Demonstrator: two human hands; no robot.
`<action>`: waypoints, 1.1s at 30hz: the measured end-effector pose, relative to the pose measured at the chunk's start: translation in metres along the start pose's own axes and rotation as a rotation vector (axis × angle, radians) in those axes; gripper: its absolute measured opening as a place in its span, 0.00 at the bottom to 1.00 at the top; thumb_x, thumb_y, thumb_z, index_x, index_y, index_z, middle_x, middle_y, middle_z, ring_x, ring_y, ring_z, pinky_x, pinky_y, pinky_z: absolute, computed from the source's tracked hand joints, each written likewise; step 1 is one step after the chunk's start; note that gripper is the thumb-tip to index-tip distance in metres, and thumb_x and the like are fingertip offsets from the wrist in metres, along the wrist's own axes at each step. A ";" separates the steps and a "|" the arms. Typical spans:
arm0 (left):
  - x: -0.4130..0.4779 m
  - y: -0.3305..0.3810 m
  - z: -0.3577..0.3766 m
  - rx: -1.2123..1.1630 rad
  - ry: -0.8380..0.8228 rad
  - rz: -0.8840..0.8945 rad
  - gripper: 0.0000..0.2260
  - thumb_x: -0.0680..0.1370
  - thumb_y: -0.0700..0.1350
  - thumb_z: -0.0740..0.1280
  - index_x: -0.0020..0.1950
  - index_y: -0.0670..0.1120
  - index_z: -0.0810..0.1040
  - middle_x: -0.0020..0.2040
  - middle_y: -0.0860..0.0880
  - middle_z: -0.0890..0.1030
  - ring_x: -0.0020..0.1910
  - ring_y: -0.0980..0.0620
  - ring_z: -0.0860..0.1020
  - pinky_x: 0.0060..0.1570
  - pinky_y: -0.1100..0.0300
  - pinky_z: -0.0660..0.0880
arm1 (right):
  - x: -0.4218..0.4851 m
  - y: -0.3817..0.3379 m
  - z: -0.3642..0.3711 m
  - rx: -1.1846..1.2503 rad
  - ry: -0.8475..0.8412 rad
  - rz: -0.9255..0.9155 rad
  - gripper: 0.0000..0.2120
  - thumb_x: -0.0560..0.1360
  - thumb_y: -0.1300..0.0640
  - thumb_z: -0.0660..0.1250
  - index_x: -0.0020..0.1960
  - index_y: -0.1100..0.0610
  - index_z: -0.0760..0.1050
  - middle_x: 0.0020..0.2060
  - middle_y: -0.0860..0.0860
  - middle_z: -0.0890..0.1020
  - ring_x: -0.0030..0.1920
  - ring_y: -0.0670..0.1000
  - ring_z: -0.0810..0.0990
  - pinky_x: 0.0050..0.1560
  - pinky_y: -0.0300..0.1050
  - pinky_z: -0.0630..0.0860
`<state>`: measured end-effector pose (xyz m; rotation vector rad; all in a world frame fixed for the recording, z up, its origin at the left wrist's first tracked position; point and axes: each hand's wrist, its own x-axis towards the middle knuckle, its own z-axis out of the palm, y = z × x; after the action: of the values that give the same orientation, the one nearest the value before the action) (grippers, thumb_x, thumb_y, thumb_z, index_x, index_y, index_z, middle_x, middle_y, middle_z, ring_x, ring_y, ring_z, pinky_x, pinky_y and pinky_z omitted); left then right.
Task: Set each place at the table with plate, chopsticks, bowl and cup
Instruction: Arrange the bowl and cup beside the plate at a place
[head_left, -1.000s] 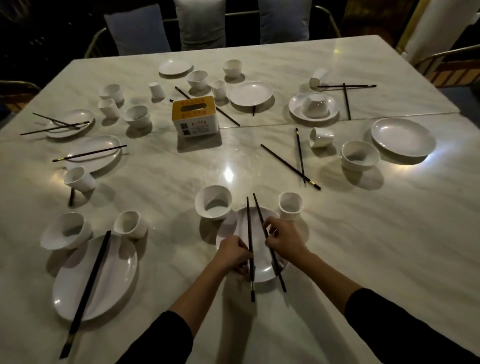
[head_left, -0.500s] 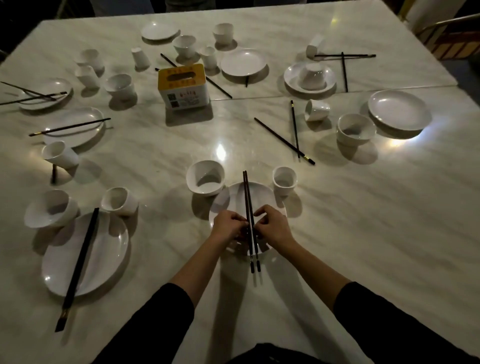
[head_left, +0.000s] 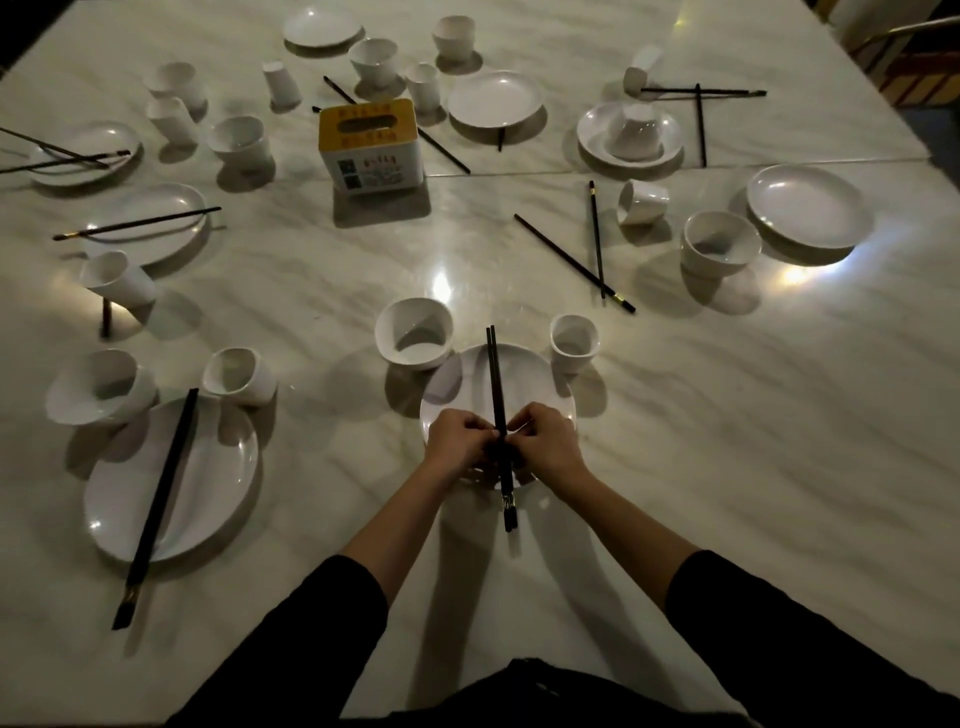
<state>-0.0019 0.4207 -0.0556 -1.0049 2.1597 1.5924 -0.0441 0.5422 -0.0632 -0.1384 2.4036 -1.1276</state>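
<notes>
Left hand (head_left: 457, 441) and right hand (head_left: 545, 439) seemingly pinch the chopsticks (head_left: 496, 384) between them, long axis crossing the plate (head_left: 543, 376) straight from the counter's (head_left: 727, 467) near edge.

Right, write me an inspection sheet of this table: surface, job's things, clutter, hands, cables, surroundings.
Surface: glossy pale marble table, seam across the far part.
Job's things: paired chopsticks lie lengthwise across the near plate; bowl beyond it to the left, cup to the right.
Clutter: tissue box mid-table; loose chopsticks crossed and a tipped cup at the right; other places unsorted.
Hands: left hand and right hand both pinch the paired chopsticks over the plate.
Cables: nothing seen.
Surroundings: chair frame at far right corner; dark beyond.
</notes>
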 end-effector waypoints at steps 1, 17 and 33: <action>0.000 0.000 0.000 0.003 0.010 0.008 0.04 0.76 0.39 0.68 0.48 0.41 0.81 0.42 0.43 0.82 0.37 0.45 0.82 0.38 0.56 0.81 | 0.000 0.000 0.000 -0.004 0.001 0.000 0.05 0.73 0.63 0.69 0.48 0.60 0.76 0.41 0.56 0.82 0.32 0.50 0.82 0.28 0.39 0.79; -0.006 0.000 0.002 0.005 0.035 0.017 0.04 0.75 0.38 0.68 0.48 0.40 0.82 0.42 0.42 0.82 0.34 0.48 0.80 0.32 0.60 0.78 | -0.008 0.001 0.003 0.012 -0.027 0.009 0.05 0.74 0.63 0.68 0.49 0.63 0.75 0.42 0.59 0.81 0.36 0.55 0.84 0.32 0.45 0.82; -0.011 -0.002 0.003 0.006 0.073 0.010 0.06 0.73 0.37 0.70 0.48 0.37 0.83 0.41 0.38 0.83 0.29 0.52 0.77 0.31 0.63 0.77 | -0.009 0.008 0.007 0.000 -0.004 0.011 0.05 0.71 0.62 0.70 0.41 0.56 0.74 0.39 0.56 0.82 0.38 0.53 0.83 0.41 0.52 0.83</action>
<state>0.0074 0.4276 -0.0518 -1.0683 2.2186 1.5761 -0.0320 0.5452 -0.0691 -0.1269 2.3973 -1.1214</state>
